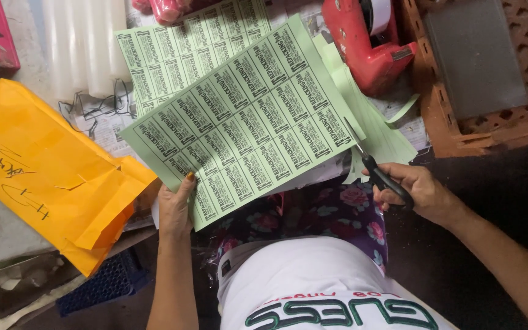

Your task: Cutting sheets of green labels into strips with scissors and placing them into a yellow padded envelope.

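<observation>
Green label sheet [245, 116] pinched in left hand [175, 208]; right hand [420, 190] closed around scissors [377, 171].

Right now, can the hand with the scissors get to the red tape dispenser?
Probably yes. The right hand is closed on the scissors, and the red tape dispenser sits just beyond, past the loose green paper strips. Nothing stands in between, but the hand is full.

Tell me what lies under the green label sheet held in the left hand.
Under the green label sheet held by the left hand, a second printed green sheet and plain green sheets stick out, over newspaper. Whatever lies beneath its middle is covered.
</observation>
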